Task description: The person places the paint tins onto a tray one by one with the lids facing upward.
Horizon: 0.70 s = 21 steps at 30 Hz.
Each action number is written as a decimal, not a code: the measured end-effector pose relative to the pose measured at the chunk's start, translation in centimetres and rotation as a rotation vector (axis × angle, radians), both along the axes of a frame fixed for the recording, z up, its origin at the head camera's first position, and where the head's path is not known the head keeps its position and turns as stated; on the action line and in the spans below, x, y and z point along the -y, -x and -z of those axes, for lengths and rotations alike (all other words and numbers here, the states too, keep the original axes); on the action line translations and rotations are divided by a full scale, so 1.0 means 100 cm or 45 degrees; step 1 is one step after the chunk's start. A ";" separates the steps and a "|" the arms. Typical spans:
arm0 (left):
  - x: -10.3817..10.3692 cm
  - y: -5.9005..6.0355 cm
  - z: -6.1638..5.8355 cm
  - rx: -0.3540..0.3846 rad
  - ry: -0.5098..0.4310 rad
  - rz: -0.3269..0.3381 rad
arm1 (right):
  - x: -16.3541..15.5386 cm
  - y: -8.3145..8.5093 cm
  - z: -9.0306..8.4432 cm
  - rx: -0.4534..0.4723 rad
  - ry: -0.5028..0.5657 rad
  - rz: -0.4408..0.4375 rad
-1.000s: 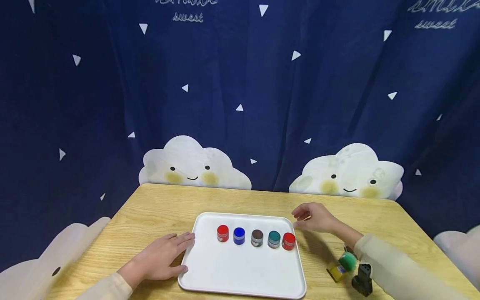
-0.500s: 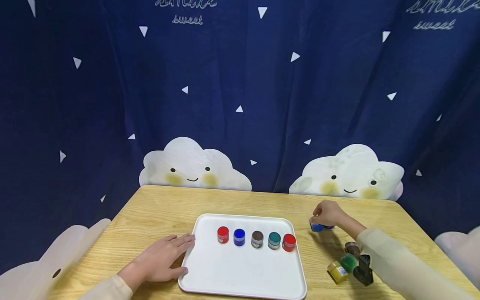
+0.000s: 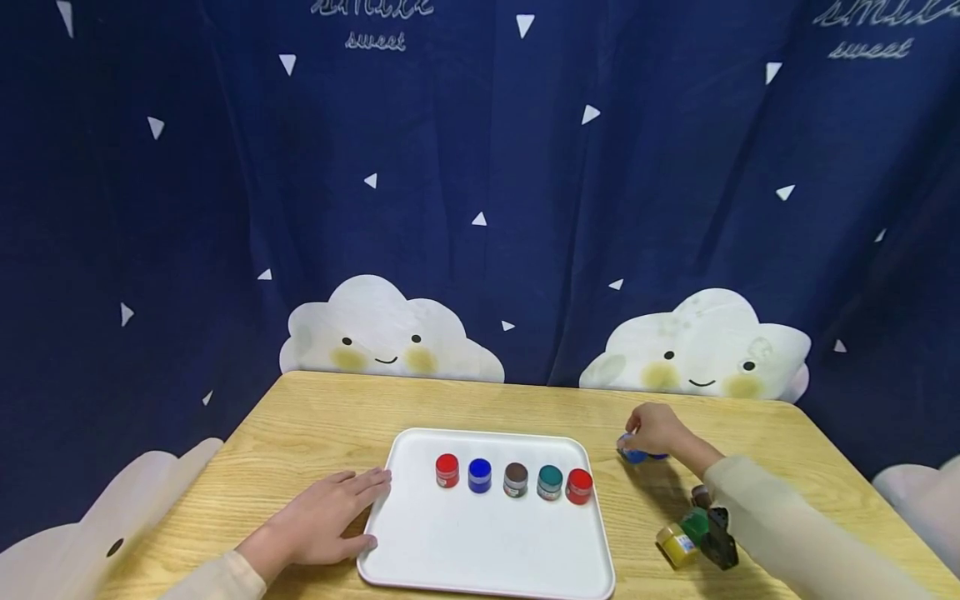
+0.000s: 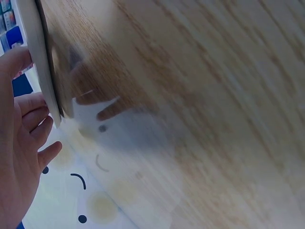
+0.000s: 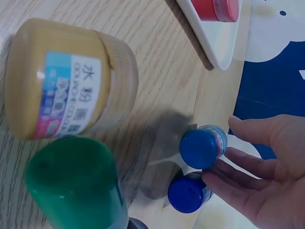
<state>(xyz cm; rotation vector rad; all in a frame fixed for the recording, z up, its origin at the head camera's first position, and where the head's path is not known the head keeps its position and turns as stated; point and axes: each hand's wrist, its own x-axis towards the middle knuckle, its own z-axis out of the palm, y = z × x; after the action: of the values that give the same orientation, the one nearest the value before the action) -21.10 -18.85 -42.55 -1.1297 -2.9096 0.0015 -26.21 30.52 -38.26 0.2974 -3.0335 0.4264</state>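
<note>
My right hand is at the table's far right, its thumb and fingers about a lighter blue gouache paint jar. A dark blue paint jar stands against it, beside the fingers. My left hand rests at the left edge of a white tray, fingers extended onto the rim; the left wrist view shows its fingers by the tray's side. On the tray a row of paint jars runs left to right: red, blue, brown, teal and red.
Right of the tray, a yellow paint jar lies on its side by a green jar. A brown jar is behind them, partly hidden by the right sleeve. A black device sits at that wrist. A dark blue curtain hangs behind the table.
My right hand has moved from the tray's right edge rightward to the blue jars. The lighter blue jar has turned slightly at its fingertips. The left hand and the tray have stayed put.
</note>
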 end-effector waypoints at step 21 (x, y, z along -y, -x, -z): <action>-0.001 0.000 -0.001 0.057 -0.011 -0.030 | 0.019 -0.001 0.016 -0.022 -0.035 -0.012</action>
<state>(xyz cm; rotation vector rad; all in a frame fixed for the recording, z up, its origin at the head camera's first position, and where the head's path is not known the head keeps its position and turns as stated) -21.07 -18.77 -42.47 -1.1083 -2.9594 -0.0363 -26.07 28.65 -39.82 0.3148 -3.0249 0.3809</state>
